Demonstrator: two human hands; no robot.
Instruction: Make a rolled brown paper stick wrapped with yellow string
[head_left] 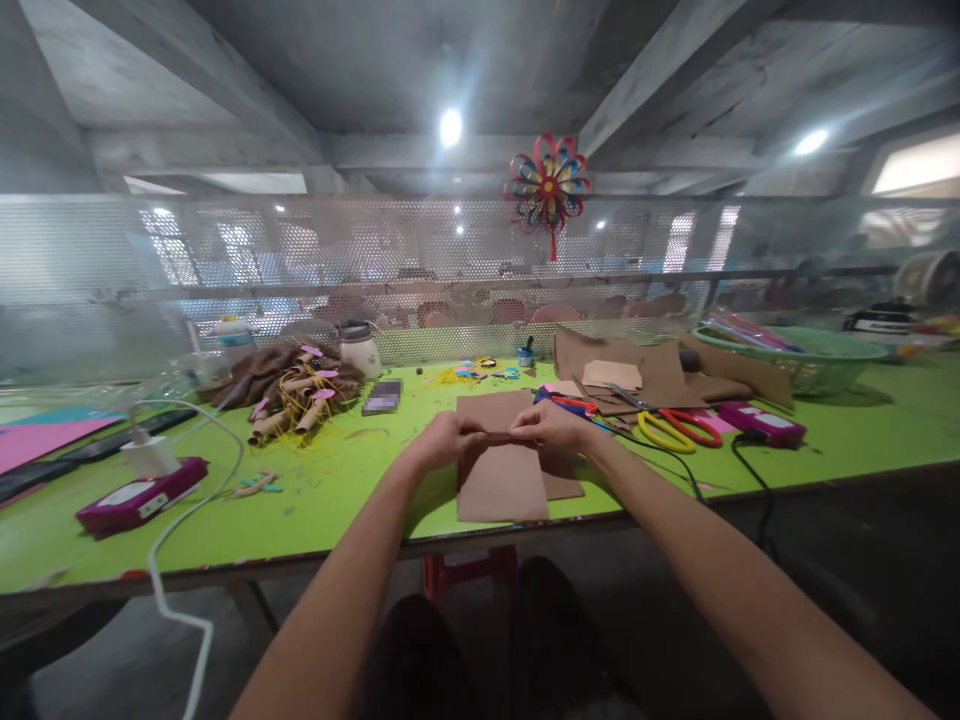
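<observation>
A sheet of brown kraft paper [501, 485] lies near the front edge of the green table, with a raised fold or strip across its middle. My left hand [444, 438] pinches that strip at its left end. At the right end, the fingertips of my right hand [553, 425] are closed on the same strip. Whether the strip is a crease or a separate piece, I cannot tell. Under the sheet, another brown paper piece [564, 484] sticks out to the right. Scissors with red and yellow handles [667, 428] lie right of my right hand.
Rolled brown paper tubes [300, 400] with yellow strands are piled at the left. Purple power strips [142, 495] with cables sit on both sides. Brown cardboard [626, 350] and a green basket [810, 360] stand at the back right. A perforated screen [420, 240] closes off the far side.
</observation>
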